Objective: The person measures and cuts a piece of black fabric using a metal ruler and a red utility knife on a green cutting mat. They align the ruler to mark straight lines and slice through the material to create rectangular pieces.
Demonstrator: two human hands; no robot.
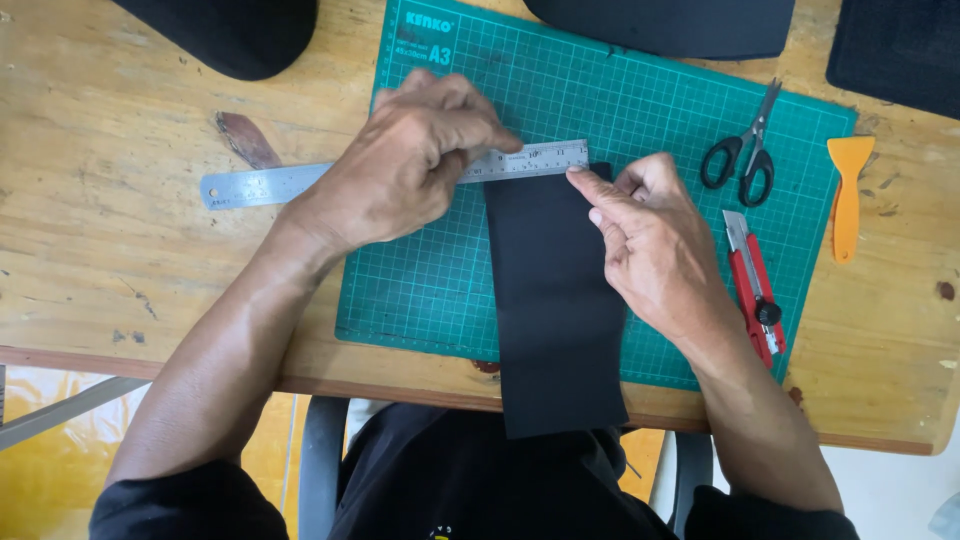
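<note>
A black strip is laid lengthwise on the green mat, its near end overhanging the table edge toward the person's lap; its far end is tucked against the steel ruler. The right hand is rested on the strip's right edge, the fingers loosely curled and nothing gripped; the index fingertip is pressed at the strip's far right corner, just below the ruler's end. The ruler is laid crosswise, partly on the mat and partly on bare wood to the left; it is pinned flat by the left hand, whose fingers are bent down onto the metal, pressed rather than closed around it. To the right of the right hand a red knife is seen on the mat; beyond it black scissors are laid closed near the mat's far right corner. An orange scraper is set on the wood just off the mat. Dark pads are placed along the table's far edge.
</note>
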